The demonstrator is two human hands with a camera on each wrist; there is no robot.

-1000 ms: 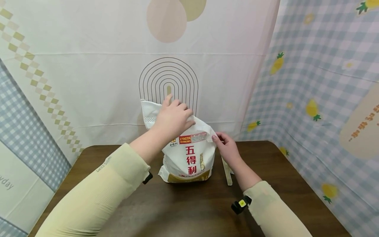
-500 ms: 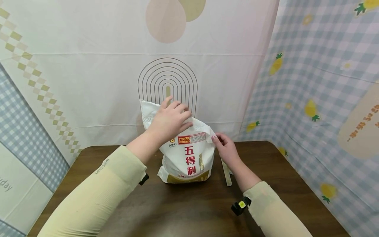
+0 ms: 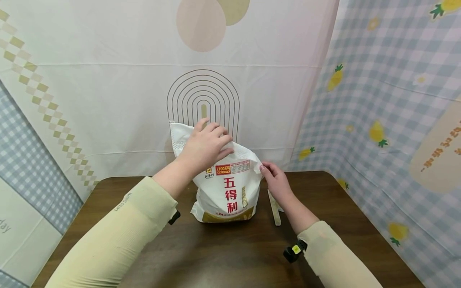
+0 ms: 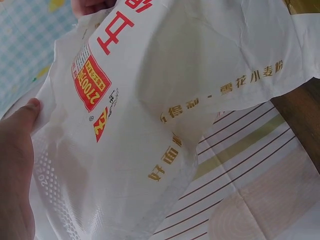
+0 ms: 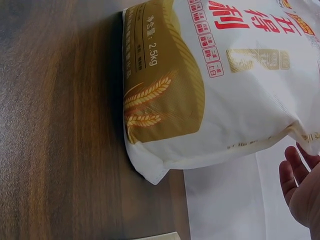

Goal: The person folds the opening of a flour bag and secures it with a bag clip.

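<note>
Bag (image 3: 216, 196), white and bulging, stands upright on the bench (image 3: 216, 256) in the head view, its top edge slanting down from a raised left corner. Its contents are hidden. Left hand (image 3: 203, 149) at the top edge, fingers spread and slightly bent; cannot tell whether it grips. Right hand (image 3: 277, 183) pinches the bag's upper right corner, thumb in front. Pale strip (image 3: 274, 210) lies on the bench just beside the bag, near the right forearm.

Left wrist view: creased upper bag, red and gold print, the side lettering naming wheat flour; a left-hand digit meets the bag's edge.

Right wrist view: full, rounded lower bag on the bench, gold panel with wheat ears (image 5: 150, 92); right-hand fingers loosely bent by the gathered corner.
</note>
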